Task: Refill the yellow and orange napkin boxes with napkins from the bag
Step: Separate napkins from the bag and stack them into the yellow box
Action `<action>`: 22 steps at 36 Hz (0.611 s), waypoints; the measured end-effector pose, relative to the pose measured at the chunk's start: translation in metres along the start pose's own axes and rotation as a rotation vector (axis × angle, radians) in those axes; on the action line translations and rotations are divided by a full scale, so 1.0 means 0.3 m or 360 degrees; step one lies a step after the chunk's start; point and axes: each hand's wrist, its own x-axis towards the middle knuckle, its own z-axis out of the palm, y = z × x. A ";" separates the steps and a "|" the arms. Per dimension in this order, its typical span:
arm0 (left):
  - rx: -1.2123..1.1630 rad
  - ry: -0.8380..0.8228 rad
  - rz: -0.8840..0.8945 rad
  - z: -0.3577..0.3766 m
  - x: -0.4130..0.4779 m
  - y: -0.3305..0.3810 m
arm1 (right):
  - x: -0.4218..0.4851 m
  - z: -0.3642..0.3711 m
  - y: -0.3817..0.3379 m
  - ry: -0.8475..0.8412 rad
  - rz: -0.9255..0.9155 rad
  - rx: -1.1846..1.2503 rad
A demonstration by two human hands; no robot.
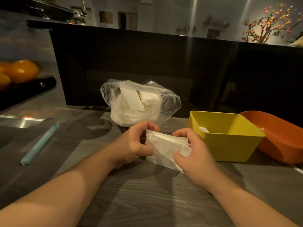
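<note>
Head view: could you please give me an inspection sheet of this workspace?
Surface: grey wood-grain counter.
Job's things: open plastic bag, part full; yellow box with a few napkins; orange box right of it, none visible inside.
Clutter: blue stick at left; oranges in a dark tray.
Grips: left hand and right hand both hold a napkin stack.
Cables: nothing seen.
Surroundings: dark back panel, blossom branch far right.

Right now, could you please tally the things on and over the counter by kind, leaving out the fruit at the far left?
Boxes: 2, yellow box and orange box
Bag of napkins: 1
Napkin stack, held by left hand and right hand: 1
Blue stick: 1
Total: 5
</note>
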 end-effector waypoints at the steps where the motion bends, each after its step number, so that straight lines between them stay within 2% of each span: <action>1: -0.0005 0.0004 0.0001 0.005 -0.002 -0.002 | 0.003 0.007 0.004 0.0019 0.0012 0.0023; 7: -0.0100 0.0019 0.0072 0.037 -0.006 -0.011 | 0.005 0.029 0.008 0.0079 0.0046 0.0228; 12: 0.0056 -0.0077 0.0130 0.056 -0.010 -0.014 | -0.011 0.024 0.002 0.0072 0.0003 0.0230; 18: 0.0053 0.0022 0.0107 0.028 0.007 -0.025 | -0.002 0.020 0.022 0.0076 -0.0014 0.0056; 22: -0.0009 0.0154 0.0183 0.017 0.021 -0.022 | 0.022 0.029 0.008 0.0164 -0.0008 0.0177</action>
